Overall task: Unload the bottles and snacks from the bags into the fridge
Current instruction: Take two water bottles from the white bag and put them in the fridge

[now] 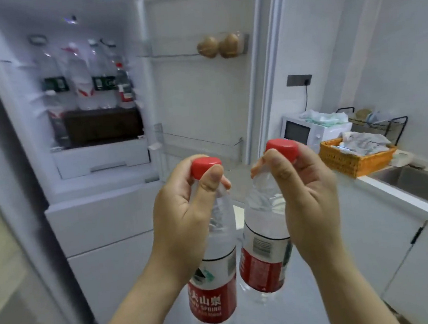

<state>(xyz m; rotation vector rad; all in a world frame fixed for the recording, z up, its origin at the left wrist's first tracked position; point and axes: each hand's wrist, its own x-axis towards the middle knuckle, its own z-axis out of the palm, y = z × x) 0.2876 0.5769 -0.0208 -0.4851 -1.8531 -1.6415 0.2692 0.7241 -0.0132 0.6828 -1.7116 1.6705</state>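
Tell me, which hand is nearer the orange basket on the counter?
Right. The right hand, gripping a bottle, is just left of the basket; the left hand is farther left.

The open fridge (101,219) stands at left, with shelf bottles (82,80) above a box (102,125). In front, the left hand (183,211) holds the left bottle (212,292) beside the right bottle (264,256) in the right hand (308,199). At right, a basket (351,160) sits on the counter (399,197) before the microwave (306,132)

A: The left clear plastic bottle with a red cap (222,242) and the right clear plastic bottle (264,235), before the glossy white fridge (103,219)?
B: Smooth, see-through, with shiny red film labels.
A: Right of the fridge?
B: A rough orange woven basket (351,160), with crumpled grey cloth (365,143) inside.
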